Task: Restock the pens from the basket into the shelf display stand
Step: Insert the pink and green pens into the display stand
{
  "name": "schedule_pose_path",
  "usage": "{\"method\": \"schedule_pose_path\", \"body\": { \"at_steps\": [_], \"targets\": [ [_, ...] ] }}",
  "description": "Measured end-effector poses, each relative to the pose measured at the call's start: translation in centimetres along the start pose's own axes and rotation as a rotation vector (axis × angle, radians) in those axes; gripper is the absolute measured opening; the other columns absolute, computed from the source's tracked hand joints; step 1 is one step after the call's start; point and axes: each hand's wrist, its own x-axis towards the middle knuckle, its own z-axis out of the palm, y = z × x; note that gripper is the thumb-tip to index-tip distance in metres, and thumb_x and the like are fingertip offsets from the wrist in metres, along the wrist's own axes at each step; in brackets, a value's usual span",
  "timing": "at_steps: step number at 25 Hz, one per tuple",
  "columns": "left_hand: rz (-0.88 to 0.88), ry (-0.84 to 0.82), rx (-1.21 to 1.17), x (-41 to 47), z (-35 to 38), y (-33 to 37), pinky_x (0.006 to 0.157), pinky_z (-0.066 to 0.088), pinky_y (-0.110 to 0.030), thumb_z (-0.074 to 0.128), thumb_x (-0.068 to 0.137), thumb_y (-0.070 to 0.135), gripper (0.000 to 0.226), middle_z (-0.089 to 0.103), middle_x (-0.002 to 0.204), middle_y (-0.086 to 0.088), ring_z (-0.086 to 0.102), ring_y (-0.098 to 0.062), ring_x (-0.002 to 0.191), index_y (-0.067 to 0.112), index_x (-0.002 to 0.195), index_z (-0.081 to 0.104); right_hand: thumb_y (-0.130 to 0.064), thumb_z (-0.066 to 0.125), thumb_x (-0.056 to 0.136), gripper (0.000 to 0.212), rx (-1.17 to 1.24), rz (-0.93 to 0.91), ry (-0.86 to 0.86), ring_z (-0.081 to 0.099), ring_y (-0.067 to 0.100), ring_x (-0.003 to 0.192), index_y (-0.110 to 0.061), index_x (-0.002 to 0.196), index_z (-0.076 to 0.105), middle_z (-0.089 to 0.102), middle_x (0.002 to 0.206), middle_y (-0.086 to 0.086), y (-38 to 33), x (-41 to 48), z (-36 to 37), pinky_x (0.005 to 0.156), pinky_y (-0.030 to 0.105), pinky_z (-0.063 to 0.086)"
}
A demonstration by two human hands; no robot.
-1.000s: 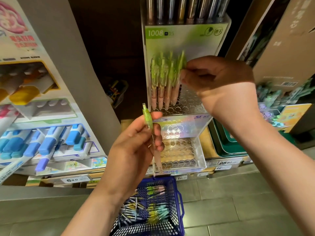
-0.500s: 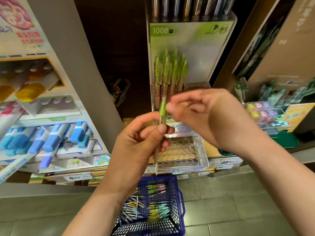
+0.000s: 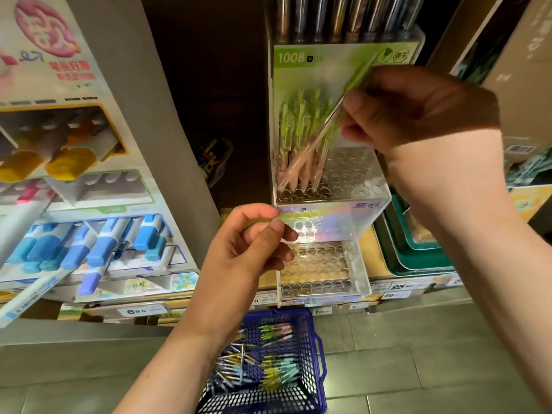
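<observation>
My right hand (image 3: 418, 115) pinches a green-and-pink pen (image 3: 327, 128) held at a slant, its pink tip down at the front-left holes of the clear display stand (image 3: 358, 180). Several matching green pens (image 3: 298, 130) stand upright in the left part of that upper tier; the holes to their right are bare. The stand's lower tier (image 3: 355, 264) holds no pens. My left hand (image 3: 248, 249) hovers below the upper tier with loosely curled fingers and nothing in it. On the floor beneath sits the blue basket (image 3: 317, 354) with several loose pens (image 3: 268, 363).
A display of large blue and yellow markers (image 3: 89, 234) fills the shelf on the left. Stacked green trays (image 3: 418, 258) sit right of the stand, with a cardboard box (image 3: 522, 85) above them. Dark pens (image 3: 343, 16) stand in the stand's top row.
The pen passed from my left hand to my right. My right hand lifted it up and right to the upper tier; my left hand dropped back, now holding nothing.
</observation>
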Motion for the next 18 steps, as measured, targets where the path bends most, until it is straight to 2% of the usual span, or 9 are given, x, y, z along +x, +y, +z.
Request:
{"method": "schedule_pose_path", "body": {
  "at_steps": [4,9,11,13,18],
  "targets": [
    [-0.018,0.071,0.016,-0.5,-0.8,-0.5,0.074,0.050,-0.036,0.066,0.090,0.028,0.023,0.073,0.093,-0.011,0.065,-0.021,0.077,0.016,0.110,0.066,-0.013,0.070,0.093,0.010,-0.239,-0.132,-0.024,0.074,0.013,0.077,-0.019,0.100,0.074,0.077,0.081,-0.006,-0.8,0.6,0.6,0.077,0.029,0.062],
    [-0.022,0.087,0.023,-0.6,-1.2,-0.6,0.074,0.050,-0.036,0.065,0.090,0.028,0.020,0.072,0.089,-0.008,0.065,-0.021,0.077,0.019,0.108,0.067,-0.025,0.075,0.089,0.011,-0.368,-0.079,-0.070,0.073,0.004,0.079,-0.027,0.100,0.078,0.077,0.086,-0.012,0.2,-0.1,1.9,0.084,0.032,0.060],
    [-0.014,0.087,0.029,-0.5,-1.2,-0.5,0.074,0.050,-0.036,0.064,0.090,0.028,0.021,0.071,0.087,-0.006,0.064,-0.021,0.077,0.018,0.109,0.066,-0.028,0.077,0.087,0.012,-0.433,-0.069,-0.072,0.071,0.001,0.078,-0.028,0.099,0.079,0.075,0.081,-0.017,1.0,-0.6,2.4,0.083,0.022,0.057],
    [-0.015,0.091,0.031,-0.6,-1.2,-0.5,0.075,0.050,-0.036,0.064,0.090,0.028,0.021,0.071,0.086,-0.006,0.064,-0.021,0.076,0.017,0.108,0.066,-0.031,0.077,0.086,0.011,-0.529,-0.089,-0.073,0.067,-0.003,0.078,-0.029,0.097,0.078,0.071,0.072,-0.018,1.9,-1.1,2.8,0.074,0.007,0.050],
    [-0.039,0.075,0.041,-1.0,-1.2,-0.7,0.073,0.051,-0.032,0.062,0.091,0.030,0.016,0.070,0.087,-0.007,0.063,-0.020,0.076,0.019,0.100,0.068,-0.033,0.072,0.090,0.012,-0.631,-0.117,-0.102,0.065,0.000,0.083,-0.029,0.101,0.074,0.067,0.077,-0.019,3.1,-1.5,2.9,0.074,0.007,0.046]
  ]
}}
